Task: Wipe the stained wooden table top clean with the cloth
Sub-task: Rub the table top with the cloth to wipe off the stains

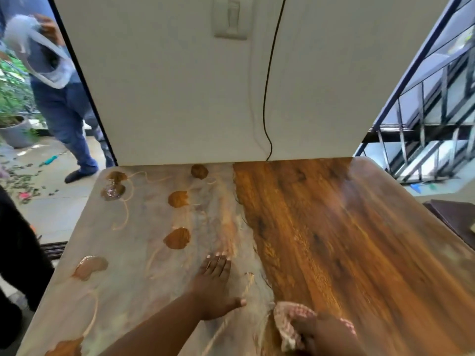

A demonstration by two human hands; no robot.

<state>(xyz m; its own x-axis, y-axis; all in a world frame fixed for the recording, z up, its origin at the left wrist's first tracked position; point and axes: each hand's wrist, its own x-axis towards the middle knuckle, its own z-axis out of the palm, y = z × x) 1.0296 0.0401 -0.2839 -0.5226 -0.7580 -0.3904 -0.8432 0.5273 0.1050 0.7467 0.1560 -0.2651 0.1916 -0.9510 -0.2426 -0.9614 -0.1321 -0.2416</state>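
Note:
The wooden table top (334, 240) shows bare brown grain on its right half, while a pale film with several brown blobs (177, 238) covers its left half. My left hand (213, 286) lies flat on the filmed part near the middle, fingers straight and pointing away from me. At the near edge my right hand (326, 335) grips a bunched red-and-white checked cloth (288, 322) on the boundary between film and bare wood. The picture is blurred by motion.
A white wall (180, 86) with a switch plate (230, 18) and a hanging black cable (270, 98) stands right behind the table. A person in jeans (66, 111) stands at the far left on the patio. A railing (424, 137) is on the right.

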